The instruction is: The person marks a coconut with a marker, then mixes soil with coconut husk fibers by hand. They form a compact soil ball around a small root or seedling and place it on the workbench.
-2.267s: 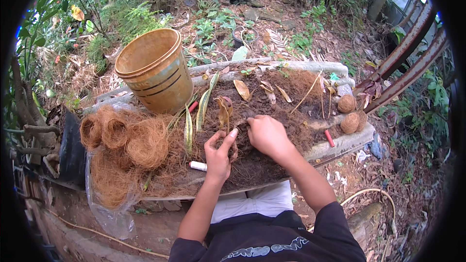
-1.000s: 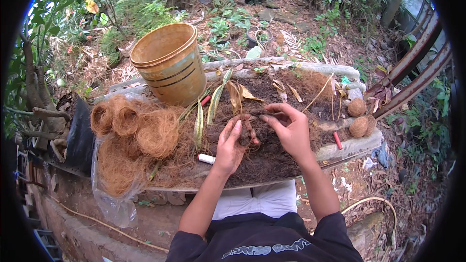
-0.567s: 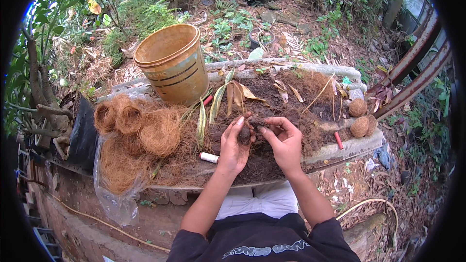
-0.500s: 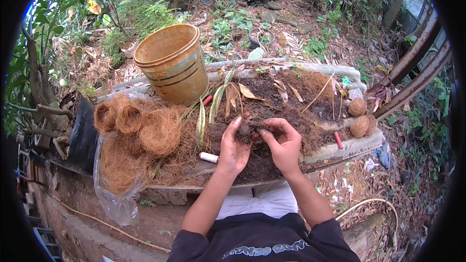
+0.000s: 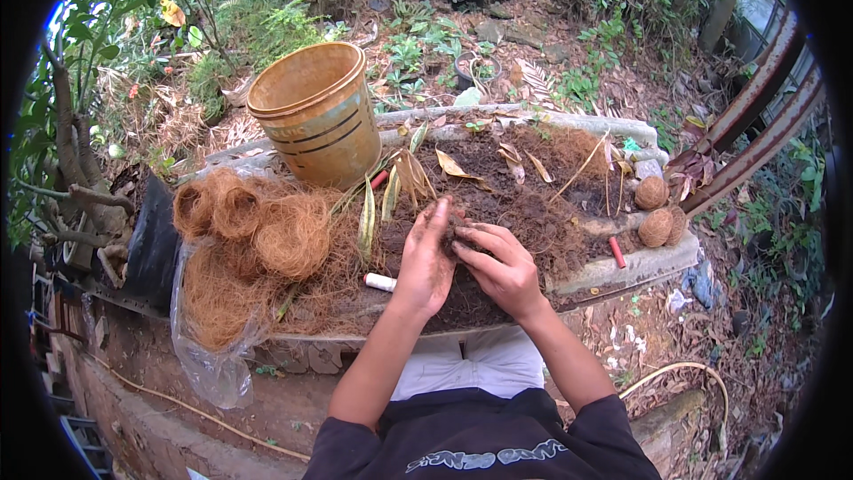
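Cupped around a clump of dark soil, my left hand has its fingers curved and pressed to it from the left. My right hand closes on the same clump from the right with bent fingers. Most of the clump is hidden between them. Dry brown leaves rise just beyond my left fingertips; whether they join the clump I cannot tell. Beneath and beyond both hands lies loose dark soil mixed with fibre. A white spool of thread rests beside my left wrist.
A brown-stained bucket stands at the back left. Coconut fibre and fibre nests pile up on the left. Fibre balls and a red spool sit at the right. Variegated leaves lie near the bucket.
My fingers have drawn closer together around the soil clump, covering more of it. My right hand has shifted left and turned over it. The dry leaves beyond have tilted left.
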Tool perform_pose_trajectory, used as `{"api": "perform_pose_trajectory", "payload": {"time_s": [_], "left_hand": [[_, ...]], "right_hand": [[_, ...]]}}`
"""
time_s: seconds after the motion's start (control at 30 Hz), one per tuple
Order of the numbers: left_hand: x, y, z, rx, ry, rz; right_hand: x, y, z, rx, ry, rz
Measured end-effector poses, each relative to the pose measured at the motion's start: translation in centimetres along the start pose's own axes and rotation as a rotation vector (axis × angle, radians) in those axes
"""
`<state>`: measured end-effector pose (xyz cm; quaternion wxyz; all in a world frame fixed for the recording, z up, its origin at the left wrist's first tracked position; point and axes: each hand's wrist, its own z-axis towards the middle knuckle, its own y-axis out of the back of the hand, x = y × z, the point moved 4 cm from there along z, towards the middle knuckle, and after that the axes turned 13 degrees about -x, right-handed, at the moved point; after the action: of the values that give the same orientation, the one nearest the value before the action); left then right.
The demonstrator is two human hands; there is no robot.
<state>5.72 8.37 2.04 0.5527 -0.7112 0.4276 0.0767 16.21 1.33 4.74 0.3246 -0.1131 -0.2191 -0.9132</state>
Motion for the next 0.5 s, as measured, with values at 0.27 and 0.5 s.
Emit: {"api": "perform_pose_trajectory", "payload": {"time_s": [0.27,0.5], "left_hand": [[0.6,1.0,0.1,0.051,-0.106,0.242],[1.7,1.3,0.5,-0.017,-0.181,0.198]], "right_hand": [[0.2,0.7,0.7,-0.018,0.011,-0.025],[-0.7,0.6,0.3,0.070,0.056,0.020]]}}
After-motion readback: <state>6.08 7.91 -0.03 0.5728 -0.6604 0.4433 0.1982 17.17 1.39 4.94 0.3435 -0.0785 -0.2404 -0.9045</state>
